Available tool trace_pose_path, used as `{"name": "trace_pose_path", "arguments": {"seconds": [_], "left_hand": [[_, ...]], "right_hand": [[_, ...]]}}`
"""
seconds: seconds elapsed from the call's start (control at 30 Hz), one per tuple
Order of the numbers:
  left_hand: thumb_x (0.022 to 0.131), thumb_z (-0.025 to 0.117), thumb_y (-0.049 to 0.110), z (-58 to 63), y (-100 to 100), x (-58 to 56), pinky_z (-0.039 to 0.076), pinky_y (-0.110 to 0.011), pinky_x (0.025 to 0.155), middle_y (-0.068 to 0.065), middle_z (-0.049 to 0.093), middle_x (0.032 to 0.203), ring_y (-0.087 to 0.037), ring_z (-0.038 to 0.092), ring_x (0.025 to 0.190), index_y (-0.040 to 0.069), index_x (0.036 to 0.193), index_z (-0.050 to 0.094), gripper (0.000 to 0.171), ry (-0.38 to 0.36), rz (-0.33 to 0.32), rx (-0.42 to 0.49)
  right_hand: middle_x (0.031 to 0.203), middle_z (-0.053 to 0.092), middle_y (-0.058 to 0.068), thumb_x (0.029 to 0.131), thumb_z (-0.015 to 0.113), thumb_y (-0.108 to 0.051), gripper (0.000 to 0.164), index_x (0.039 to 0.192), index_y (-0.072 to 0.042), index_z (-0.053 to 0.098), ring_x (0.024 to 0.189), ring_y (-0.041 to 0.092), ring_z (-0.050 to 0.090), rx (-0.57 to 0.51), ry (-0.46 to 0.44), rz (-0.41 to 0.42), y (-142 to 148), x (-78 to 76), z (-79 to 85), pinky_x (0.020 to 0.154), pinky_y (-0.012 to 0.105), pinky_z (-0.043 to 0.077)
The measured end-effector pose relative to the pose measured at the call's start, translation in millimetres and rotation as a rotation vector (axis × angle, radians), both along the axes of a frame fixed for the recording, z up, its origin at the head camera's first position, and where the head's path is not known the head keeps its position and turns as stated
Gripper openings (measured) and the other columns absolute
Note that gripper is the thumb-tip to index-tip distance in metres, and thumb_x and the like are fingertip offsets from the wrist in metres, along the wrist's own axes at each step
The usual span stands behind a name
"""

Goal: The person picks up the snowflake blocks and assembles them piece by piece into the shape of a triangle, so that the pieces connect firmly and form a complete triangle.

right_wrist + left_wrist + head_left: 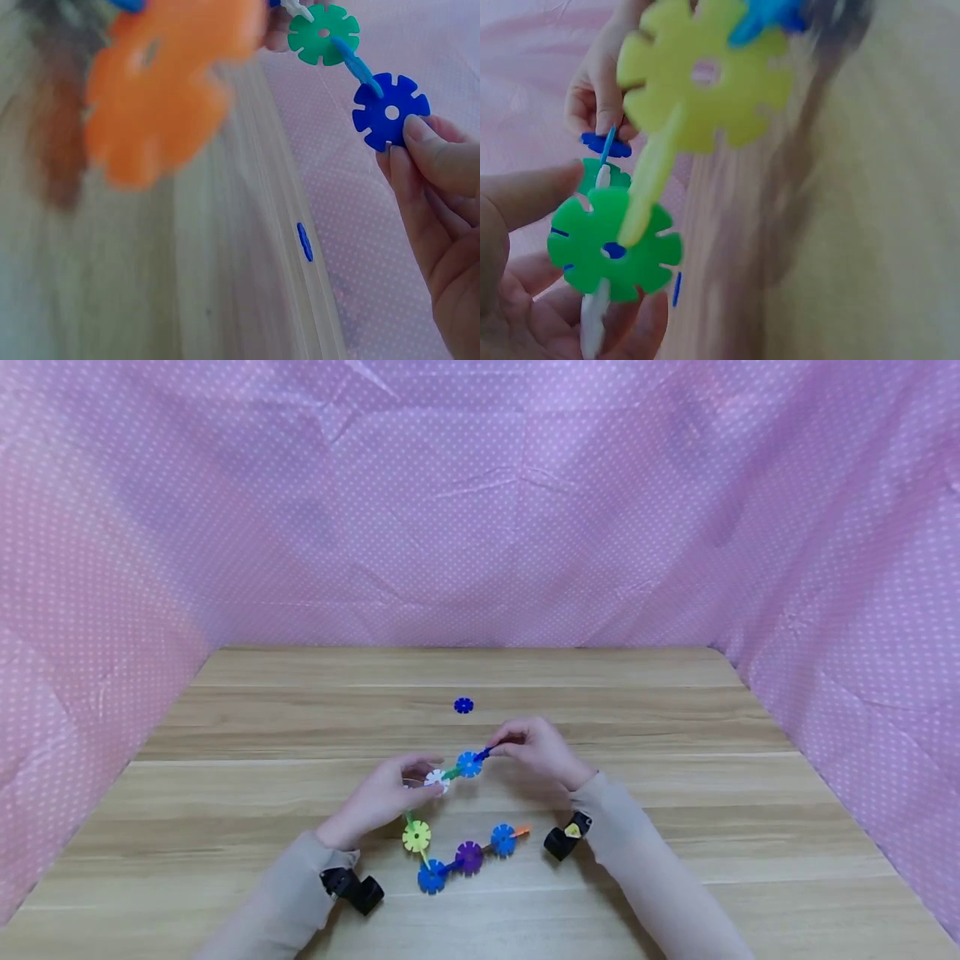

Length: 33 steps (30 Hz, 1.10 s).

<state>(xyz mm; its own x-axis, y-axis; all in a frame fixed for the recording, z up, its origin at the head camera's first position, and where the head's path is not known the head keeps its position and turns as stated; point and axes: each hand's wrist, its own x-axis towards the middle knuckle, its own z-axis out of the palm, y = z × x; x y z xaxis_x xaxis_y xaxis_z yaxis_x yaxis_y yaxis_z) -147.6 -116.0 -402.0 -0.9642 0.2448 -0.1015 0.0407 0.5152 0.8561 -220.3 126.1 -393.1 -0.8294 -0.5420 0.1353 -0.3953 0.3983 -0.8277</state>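
Notched plastic discs, slotted edge to edge, form a bent chain. My left hand (384, 797) holds it near a white disc (437, 781), thumb and fingers on either side. Close to those fingers in the left wrist view is a green disc (615, 244), joined to a yellow disc (705, 71). At the chain's far end my right hand (538, 750) pinches a dark blue disc (391, 112) by its rim. A light blue disc (469, 765) sits between the hands. The other end carries an orange disc (161, 97), blurred in the right wrist view.
One loose dark blue disc (463, 705) lies flat on the wooden table (637, 693), beyond both hands. The chain's near part, with a purple disc (469, 857), runs between the forearms. Pink dotted cloth (480, 527) hangs behind the table and at both sides.
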Motion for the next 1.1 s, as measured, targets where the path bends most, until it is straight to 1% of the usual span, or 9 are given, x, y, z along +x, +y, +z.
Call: {"name": "trace_pose_path", "arguments": {"seconds": [0.17, 0.27, 0.4, 0.53, 0.67, 0.8, 0.93, 1.0, 1.1], "left_hand": [[0.088, 0.067, 0.024, 7.3, 8.5, -4.7, 0.055, -0.029, 0.072, -0.004, 0.067, 0.105, -0.018, 0.064, 0.092, 0.011, 0.135, 0.049, 0.052, 0.007, -0.047, 0.045], [0.090, 0.065, 0.021, 9.3, 11.5, -7.0, 0.055, -0.029, 0.072, -0.006, 0.067, 0.103, -0.019, 0.065, 0.091, 0.009, 0.134, 0.051, 0.048, -0.004, -0.051, 0.084], [0.090, 0.065, 0.015, 6.5, 11.5, -9.0, 0.055, -0.029, 0.075, -0.006, 0.068, 0.098, -0.022, 0.066, 0.091, 0.008, 0.125, 0.058, 0.037, -0.022, -0.013, 0.134], [0.088, 0.067, 0.016, 3.3, 9.6, -9.5, 0.054, -0.028, 0.074, -0.004, 0.068, 0.093, -0.018, 0.066, 0.087, 0.010, 0.118, 0.063, 0.031, -0.025, 0.060, 0.135], [0.087, 0.068, 0.018, 1.9, 7.7, -10.2, 0.052, -0.026, 0.071, -0.002, 0.068, 0.089, -0.017, 0.065, 0.083, 0.012, 0.115, 0.065, 0.029, -0.045, 0.141, 0.145], [0.088, 0.067, 0.018, 1.1, 6.0, -10.6, 0.051, -0.024, 0.070, -0.004, 0.068, 0.090, -0.018, 0.065, 0.082, 0.009, 0.115, 0.065, 0.028, -0.060, 0.171, 0.181], [0.088, 0.066, 0.015, 0.4, 3.7, -10.2, 0.052, -0.024, 0.070, -0.007, 0.067, 0.093, -0.020, 0.064, 0.084, 0.008, 0.115, 0.064, 0.028, -0.070, 0.193, 0.233], [0.088, 0.066, 0.014, -0.2, 2.4, -9.5, 0.053, -0.023, 0.071, -0.008, 0.067, 0.095, -0.020, 0.064, 0.085, 0.007, 0.116, 0.064, 0.028, -0.066, 0.200, 0.252], [0.088, 0.066, 0.013, -1.2, 0.2, -7.9, 0.053, -0.023, 0.072, -0.008, 0.067, 0.097, -0.019, 0.064, 0.086, 0.008, 0.116, 0.064, 0.028, -0.071, 0.217, 0.268]], "right_hand": [[0.090, 0.072, 0.006, 0.085, 0.068, -0.005, 0.007, 0.089, -0.006, 0.073, 0.082, 0.012, 0.065, -0.008, -0.018, 0.034, -11.0, -0.9, -0.6, 0.074, 0.023, 0.055], [0.088, 0.072, 0.008, 0.085, 0.068, -0.004, 0.006, 0.089, -0.004, 0.073, 0.080, 0.011, 0.065, -0.027, -0.002, 0.071, -18.2, 0.2, -0.5, 0.073, 0.022, 0.055], [0.089, 0.072, 0.009, 0.085, 0.068, -0.004, 0.007, 0.090, -0.003, 0.072, 0.081, 0.012, 0.065, -0.045, 0.017, 0.103, -23.9, 1.7, 1.7, 0.073, 0.022, 0.055], [0.093, 0.071, 0.009, 0.088, 0.065, -0.007, 0.011, 0.095, -0.001, 0.072, 0.084, 0.013, 0.065, -0.038, 0.018, 0.065, -25.0, -1.7, 1.6, 0.075, 0.023, 0.054], [0.101, 0.070, 0.008, 0.090, 0.064, -0.012, 0.020, 0.106, -0.001, 0.068, 0.090, 0.014, 0.064, -0.001, -0.045, 0.006, -25.1, -12.9, 0.8, 0.080, 0.027, 0.054], [0.105, 0.068, 0.007, 0.090, 0.065, -0.017, 0.028, 0.114, -0.003, 0.065, 0.096, 0.018, 0.062, 0.043, -0.106, -0.057, -26.4, -29.8, -0.8, 0.087, 0.032, 0.052], [0.114, 0.065, 0.011, 0.089, 0.066, -0.021, 0.035, 0.120, -0.003, 0.061, 0.104, 0.024, 0.060, 0.103, -0.078, -0.085, -30.5, -48.0, -7.3, 0.093, 0.037, 0.050], [0.123, 0.061, 0.012, 0.089, 0.066, -0.023, 0.040, 0.124, -0.004, 0.059, 0.112, 0.027, 0.057, 0.170, -0.038, -0.068, -32.7, -55.0, -10.6, 0.098, 0.040, 0.047], [0.139, 0.049, 0.014, 0.089, 0.066, -0.027, 0.048, 0.131, -0.007, 0.054, 0.127, 0.031, 0.046, 0.284, -0.001, -0.029, -35.6, -61.7, -13.5, 0.108, 0.045, 0.037]]}}
